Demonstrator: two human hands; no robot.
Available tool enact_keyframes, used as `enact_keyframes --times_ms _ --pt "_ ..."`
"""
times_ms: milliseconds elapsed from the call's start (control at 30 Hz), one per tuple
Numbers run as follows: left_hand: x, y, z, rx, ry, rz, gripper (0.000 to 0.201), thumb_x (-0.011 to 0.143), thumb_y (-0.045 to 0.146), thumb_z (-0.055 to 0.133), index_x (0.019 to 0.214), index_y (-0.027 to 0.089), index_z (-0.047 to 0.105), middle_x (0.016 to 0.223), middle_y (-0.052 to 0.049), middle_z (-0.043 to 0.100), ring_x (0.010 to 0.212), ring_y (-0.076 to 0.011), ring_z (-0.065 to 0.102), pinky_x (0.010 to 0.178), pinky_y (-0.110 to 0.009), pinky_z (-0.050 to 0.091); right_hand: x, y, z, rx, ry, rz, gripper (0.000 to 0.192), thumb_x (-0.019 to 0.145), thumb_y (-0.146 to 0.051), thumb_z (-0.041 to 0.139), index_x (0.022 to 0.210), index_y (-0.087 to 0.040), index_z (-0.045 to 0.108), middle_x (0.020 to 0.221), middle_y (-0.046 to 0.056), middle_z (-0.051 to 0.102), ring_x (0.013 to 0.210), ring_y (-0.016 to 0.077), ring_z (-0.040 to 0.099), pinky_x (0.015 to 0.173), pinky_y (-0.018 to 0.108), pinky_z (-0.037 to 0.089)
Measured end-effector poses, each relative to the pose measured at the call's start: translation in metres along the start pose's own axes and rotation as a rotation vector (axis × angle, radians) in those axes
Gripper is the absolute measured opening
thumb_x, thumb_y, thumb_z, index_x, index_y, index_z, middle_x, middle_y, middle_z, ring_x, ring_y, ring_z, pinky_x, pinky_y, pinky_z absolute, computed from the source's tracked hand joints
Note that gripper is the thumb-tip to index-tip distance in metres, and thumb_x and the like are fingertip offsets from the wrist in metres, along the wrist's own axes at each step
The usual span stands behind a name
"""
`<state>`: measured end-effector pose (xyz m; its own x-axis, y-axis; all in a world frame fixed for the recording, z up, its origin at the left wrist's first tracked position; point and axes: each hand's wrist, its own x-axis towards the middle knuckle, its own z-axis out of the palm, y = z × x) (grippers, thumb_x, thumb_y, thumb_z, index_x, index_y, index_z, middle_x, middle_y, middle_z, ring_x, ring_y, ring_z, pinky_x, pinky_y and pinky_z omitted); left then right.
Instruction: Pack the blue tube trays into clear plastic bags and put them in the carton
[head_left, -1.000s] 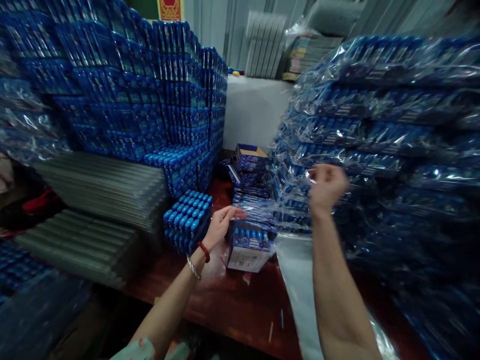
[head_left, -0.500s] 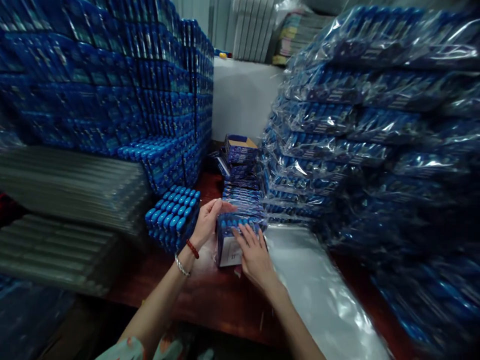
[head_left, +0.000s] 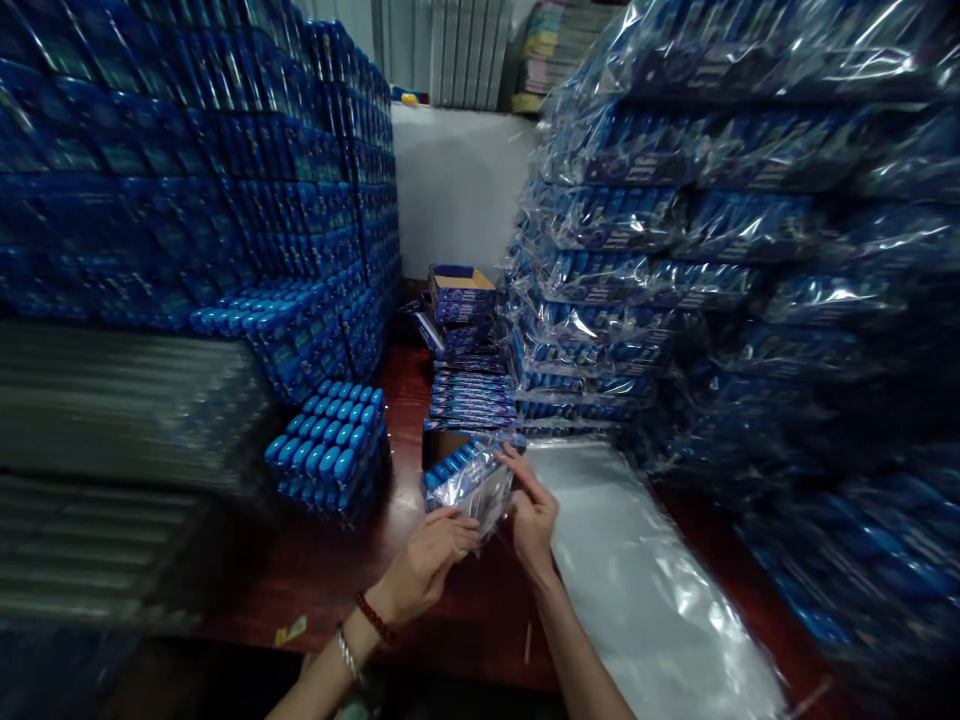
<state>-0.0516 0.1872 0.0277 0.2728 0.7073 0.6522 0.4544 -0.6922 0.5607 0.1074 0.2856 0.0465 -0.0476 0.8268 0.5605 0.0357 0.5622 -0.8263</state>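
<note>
Both my hands hold one small box of blue-capped items [head_left: 469, 485] wrapped in clear plastic, lifted and tilted just above the red-brown table [head_left: 315, 575]. My left hand [head_left: 431, 555] grips its near lower side. My right hand [head_left: 532, 510] pinches its right end, fingers on the plastic. A flat stack of clear plastic bags [head_left: 637, 570] lies to the right of my right hand.
An unwrapped block of blue-capped items [head_left: 326, 450] stands left of the box. Tall walls of blue boxes [head_left: 225, 200] rise at left, plastic-wrapped packs [head_left: 675, 250] at right. Flat blue cartons [head_left: 469, 395] are stacked behind. Grey trays [head_left: 112, 420] sit far left.
My right hand came down from the wrapped stack at right onto the box. Both hands then lifted the box off the table, tilted it and drew it nearer.
</note>
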Motion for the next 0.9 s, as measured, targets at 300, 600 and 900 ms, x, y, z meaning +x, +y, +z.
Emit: enact_keyframes --times_ms 300,600,900 --pt "-0.009 -0.009 -0.014 0.153 -0.235 0.021 0.026 0.088 0.008 0.038 0.1 0.019 0.058 0.11 -0.006 0.068 0.126 -0.0154 0.047 0.116 -0.039 0.016 0.029 -0.011 -0.002 0.004 -0.002 0.419 0.033 0.065 -0.047 0.068 0.076 -0.017 0.058 0.063 -0.002 0.058 0.061 0.0142 0.053 0.061 0.026 0.042" --pt "-0.023 -0.017 -0.031 0.258 -0.303 0.068 0.029 0.082 0.004 0.039 0.102 0.02 0.052 0.108 -0.007 0.067 0.124 -0.0171 0.047 0.114 -0.041 0.022 -0.011 0.056 0.004 0.072 0.254 0.406 0.036 0.068 -0.054 0.062 0.069 -0.019 0.056 0.075 0.0 0.057 0.075 0.0148 0.053 0.069 0.026 0.042" --pt "-0.014 -0.01 -0.013 -0.023 0.067 -0.079 0.02 0.088 0.033 0.036 0.08 0.019 0.048 0.075 -0.006 0.055 0.073 -0.0172 0.05 0.07 -0.031 0.046 0.006 0.058 0.018 0.208 0.257 0.583 0.038 0.059 -0.056 0.062 0.07 -0.022 0.051 0.059 -0.005 0.051 0.056 0.0126 0.047 0.053 0.025 0.041"
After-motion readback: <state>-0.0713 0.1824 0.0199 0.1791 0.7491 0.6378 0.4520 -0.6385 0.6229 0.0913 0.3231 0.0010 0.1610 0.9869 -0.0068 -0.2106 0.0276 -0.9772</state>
